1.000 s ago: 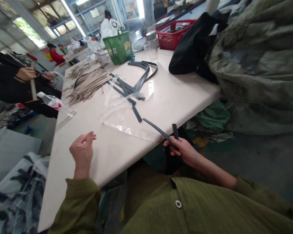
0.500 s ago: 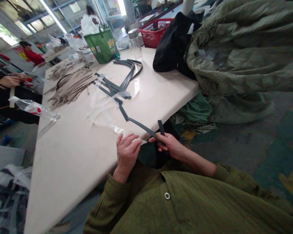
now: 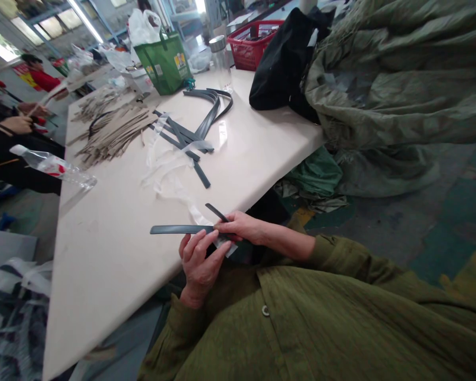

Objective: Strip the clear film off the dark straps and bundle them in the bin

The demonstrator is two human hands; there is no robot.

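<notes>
Now, change: over the last second the left hand [image 3: 200, 264] has come in from resting open on the table to meet the right hand [image 3: 241, 227] at the near table edge, and the dark grey strip [image 3: 181, 229] has swung from pointing up and away to lying level, pointing left.
Meaning: judging by the two hands closing together on one piece, the strip looks to be in mid-handling rather than being set down.
Co-worker: at the far left a person in black holds a pale stick, hands [image 3: 19, 124] well apart from the wearer's.
Bottle: a clear plastic bottle [image 3: 53, 166] lies on its side at the left table edge.
Tan strips: a fanned heap of tan strips [image 3: 113, 135] lies on the far left part of the table.
Left hand: fingers curled up under the strip and a scrap of clear film [image 3: 226, 246], touching both.
Strip: above the near edge of the white table [image 3: 103, 254], its short end [image 3: 216, 211] folded up by the right fingers.
Right hand: pinched shut on the strip at the fold.
Table middle: loose clear film [image 3: 166, 169] and more dark strips [image 3: 194, 129], some curved.
Far end: a green bag [image 3: 164, 63], a jar [image 3: 221, 61], a red basket [image 3: 262, 50].
Right side: a black bag [image 3: 285, 63] and a heap of olive cloth [image 3: 400, 84] spilling to the floor.
</notes>
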